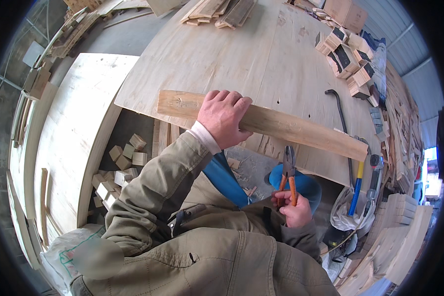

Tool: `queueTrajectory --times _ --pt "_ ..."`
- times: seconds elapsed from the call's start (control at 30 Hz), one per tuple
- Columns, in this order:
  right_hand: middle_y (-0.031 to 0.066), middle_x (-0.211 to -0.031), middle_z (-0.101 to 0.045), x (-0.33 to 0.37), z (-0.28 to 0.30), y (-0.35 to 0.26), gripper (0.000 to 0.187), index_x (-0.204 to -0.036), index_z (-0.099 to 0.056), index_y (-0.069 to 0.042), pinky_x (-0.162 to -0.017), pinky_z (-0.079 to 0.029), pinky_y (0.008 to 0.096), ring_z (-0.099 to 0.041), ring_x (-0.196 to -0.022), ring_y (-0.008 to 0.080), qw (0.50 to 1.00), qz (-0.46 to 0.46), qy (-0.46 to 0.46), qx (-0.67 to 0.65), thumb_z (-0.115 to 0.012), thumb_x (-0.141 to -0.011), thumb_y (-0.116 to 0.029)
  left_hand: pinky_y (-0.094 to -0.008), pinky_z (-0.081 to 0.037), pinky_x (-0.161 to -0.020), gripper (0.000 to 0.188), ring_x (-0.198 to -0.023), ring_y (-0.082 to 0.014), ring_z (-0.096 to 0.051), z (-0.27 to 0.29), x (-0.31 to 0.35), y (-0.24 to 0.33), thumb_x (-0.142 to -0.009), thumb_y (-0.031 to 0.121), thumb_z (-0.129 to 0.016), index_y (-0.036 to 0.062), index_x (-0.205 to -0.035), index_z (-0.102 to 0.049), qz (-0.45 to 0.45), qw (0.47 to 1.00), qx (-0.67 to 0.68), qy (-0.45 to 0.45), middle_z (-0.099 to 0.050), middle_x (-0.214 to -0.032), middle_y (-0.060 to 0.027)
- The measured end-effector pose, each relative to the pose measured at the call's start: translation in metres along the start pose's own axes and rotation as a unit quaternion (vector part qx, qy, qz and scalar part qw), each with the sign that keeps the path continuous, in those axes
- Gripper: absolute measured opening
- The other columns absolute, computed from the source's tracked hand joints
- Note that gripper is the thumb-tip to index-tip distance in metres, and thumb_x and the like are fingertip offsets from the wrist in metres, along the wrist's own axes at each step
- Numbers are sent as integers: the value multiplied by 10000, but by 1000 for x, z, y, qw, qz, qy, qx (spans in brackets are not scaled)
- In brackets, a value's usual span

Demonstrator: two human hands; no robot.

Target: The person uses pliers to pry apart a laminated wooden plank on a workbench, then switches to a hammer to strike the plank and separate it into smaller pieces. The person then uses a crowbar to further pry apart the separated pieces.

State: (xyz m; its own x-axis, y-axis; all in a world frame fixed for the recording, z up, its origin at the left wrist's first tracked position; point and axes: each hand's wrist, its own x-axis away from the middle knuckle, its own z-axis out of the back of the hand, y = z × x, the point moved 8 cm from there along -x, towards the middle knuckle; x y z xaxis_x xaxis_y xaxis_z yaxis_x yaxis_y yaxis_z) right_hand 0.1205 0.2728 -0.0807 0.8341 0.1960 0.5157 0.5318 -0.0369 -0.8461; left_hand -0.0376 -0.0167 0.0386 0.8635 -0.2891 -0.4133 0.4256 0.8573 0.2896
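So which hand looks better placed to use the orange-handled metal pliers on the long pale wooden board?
Likely the right hand: its grip holds the orange-handled metal pliers, tips pointing toward the long pale wooden board. The left hand is occupied holding that board.

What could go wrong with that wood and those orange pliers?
The bare left hand grips the plank, so it might catch a splinter. The pliers could pinch the right hand holding them. The plank's right end is close to the blue-and-yellow tool handle, so a swing might knock it.
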Motion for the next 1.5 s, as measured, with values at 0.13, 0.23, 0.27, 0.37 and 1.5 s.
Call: queueTrajectory --times 0.13,0.23,0.27,0.37,1.5 --pt "201 -1232 -720 0 0 1 527 -1204 -673 86 -990 -568 403 -713 -1098 287 1000 7 3 8 -493 -713 150 -472 -462 -1076 738 -1152 -322 -664 -1 -5 -2 -662 383 -926 107 -1299 -674 4 1000 0 -13 -696 -1180 -103" --pt "201 -1231 -720 0 0 1 519 -1198 -668 87 -986 -571 401 -715 -1093 284 1000 5 10 18 -490 -714 147 -471 -464 -1079 745 -1152 -326 -663 -2 -9 -3 -662 393 -928 105 -1300 -672 6 1000 -2 -23 -695 -1178 -103" --pt "201 -1230 -720 0 2 2 515 -1194 -666 87 -986 -572 400 -715 -1091 284 999 -4 23 30 -489 -715 145 -471 -464 -1079 748 -1151 -327 -663 -3 -10 -4 -663 397 -929 104 -1301 -671 7 1000 -1 -24 -694 -1178 -103" --pt "136 -1108 -744 2 -1 -3 451 -1204 -680 74 -977 -551 321 -706 -1019 196 1000 6 20 15 -540 -779 123 -474 -466 -1081 741 -1144 -333 -664 -3 -12 -4 -671 405 -928 105 -1299 -673 6 1000 -5 -25 -696 -1171 -102" --pt "178 -1154 -743 1 2 -5 462 -1139 -668 82 -953 -567 356 -724 -1017 242 996 13 27 90 -501 -714 153 -525 -454 -1148 795 -1299 -357 -619 37 10 -11 -674 254 -953 83 -1388 -648 -30 985 33 164 -660 -1351 -126"
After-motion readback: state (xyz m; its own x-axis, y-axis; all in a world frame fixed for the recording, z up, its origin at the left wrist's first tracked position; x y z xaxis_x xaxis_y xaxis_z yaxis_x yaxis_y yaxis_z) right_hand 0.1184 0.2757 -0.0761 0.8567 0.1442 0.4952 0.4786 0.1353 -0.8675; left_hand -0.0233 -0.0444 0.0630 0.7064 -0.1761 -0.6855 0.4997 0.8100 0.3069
